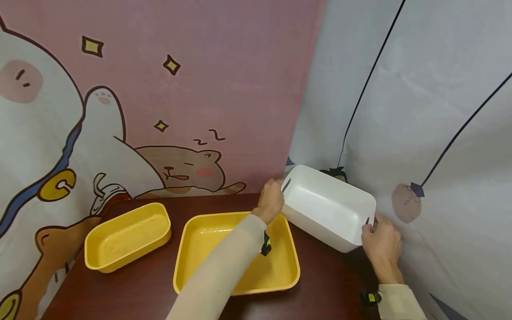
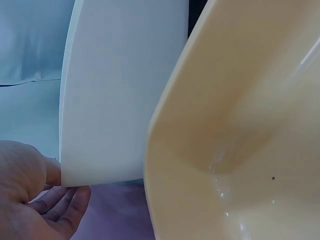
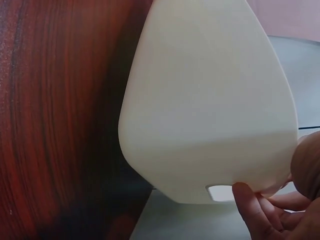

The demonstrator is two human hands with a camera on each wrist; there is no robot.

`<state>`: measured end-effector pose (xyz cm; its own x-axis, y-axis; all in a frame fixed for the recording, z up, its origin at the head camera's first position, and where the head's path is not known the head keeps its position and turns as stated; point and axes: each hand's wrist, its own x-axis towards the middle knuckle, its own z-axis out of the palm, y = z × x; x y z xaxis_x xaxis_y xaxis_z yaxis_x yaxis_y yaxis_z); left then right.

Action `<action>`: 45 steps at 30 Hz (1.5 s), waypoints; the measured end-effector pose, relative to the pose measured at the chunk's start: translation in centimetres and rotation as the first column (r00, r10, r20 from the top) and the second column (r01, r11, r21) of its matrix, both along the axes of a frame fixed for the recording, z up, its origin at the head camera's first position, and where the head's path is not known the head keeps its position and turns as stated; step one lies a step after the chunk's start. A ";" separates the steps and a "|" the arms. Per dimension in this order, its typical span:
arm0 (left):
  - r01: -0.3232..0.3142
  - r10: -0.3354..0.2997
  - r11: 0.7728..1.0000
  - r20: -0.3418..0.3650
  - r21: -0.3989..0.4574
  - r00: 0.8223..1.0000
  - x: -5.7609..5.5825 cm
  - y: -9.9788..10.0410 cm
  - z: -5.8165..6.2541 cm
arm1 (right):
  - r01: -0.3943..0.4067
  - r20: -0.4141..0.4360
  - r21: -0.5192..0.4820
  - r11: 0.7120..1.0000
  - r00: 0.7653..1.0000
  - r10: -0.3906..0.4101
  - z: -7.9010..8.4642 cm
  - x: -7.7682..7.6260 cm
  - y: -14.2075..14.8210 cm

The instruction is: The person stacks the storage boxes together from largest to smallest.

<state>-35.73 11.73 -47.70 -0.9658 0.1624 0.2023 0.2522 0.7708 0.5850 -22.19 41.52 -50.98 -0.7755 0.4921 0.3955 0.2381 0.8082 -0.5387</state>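
Note:
A white rectangular bin point(image 1: 326, 206) with a handle slot in each short end is at the right of the table. My left hand point(image 1: 270, 201) grips its left end, reaching over the large yellow tray point(image 1: 294, 262). At the opposite end my right hand point(image 1: 383, 242) holds the rim by the slot. In the right wrist view, the fingers point(image 3: 245, 200) of that hand are beside the slot in the bin's wall point(image 3: 210, 110). The left wrist view has the left hand point(image 2: 37, 200) at the bin's end, with the yellow tray's wall close by.
A smaller yellow bin point(image 1: 128, 238) stands on the left of the dark red-brown table point(image 1: 140, 293). Behind the table hangs a pink cloth point(image 1: 240, 89) with cartoon animals, and a pale cloth point(image 1: 460, 133) closes off the right side.

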 end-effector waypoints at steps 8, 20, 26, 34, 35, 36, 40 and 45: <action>-0.030 0.030 1.000 -0.014 0.003 0.999 -0.1 0.0 0.6 | 0.004 -0.053 0.014 1.000 0.999 -0.003 0.7 -0.1 0.1; -0.003 0.007 0.999 -0.085 0.044 0.996 0.0 -0.8 1.4 | -0.007 -0.129 0.014 1.000 0.992 0.009 2.1 0.0 0.0; 0.018 -0.012 0.996 -0.083 0.082 0.996 0.6 -1.3 2.5 | -0.016 -0.144 0.019 1.000 0.989 0.018 3.0 0.0 -0.1; 0.038 -0.029 0.994 -0.085 0.102 0.996 1.0 -2.1 3.4 | -0.048 -0.167 0.067 0.997 0.984 0.059 4.1 0.2 -0.4; 0.042 -0.032 0.994 -0.090 0.106 0.995 1.1 -2.2 3.5 | -0.050 -0.161 0.066 0.997 0.985 0.060 4.2 0.2 -0.5; 0.045 -0.035 0.993 -0.090 0.110 0.995 1.1 -2.4 3.7 | -0.053 -0.157 0.066 0.996 0.986 0.063 4.3 0.2 -0.6; 0.039 -0.027 0.992 -0.093 0.123 0.995 1.4 -3.1 4.3 | -0.068 -0.144 0.063 0.996 0.987 0.076 4.5 0.3 -1.1; 0.027 -0.012 0.992 -0.120 0.122 0.993 1.6 -4.1 5.1 | -0.086 -0.171 0.067 0.994 0.981 0.096 5.1 0.1 -1.7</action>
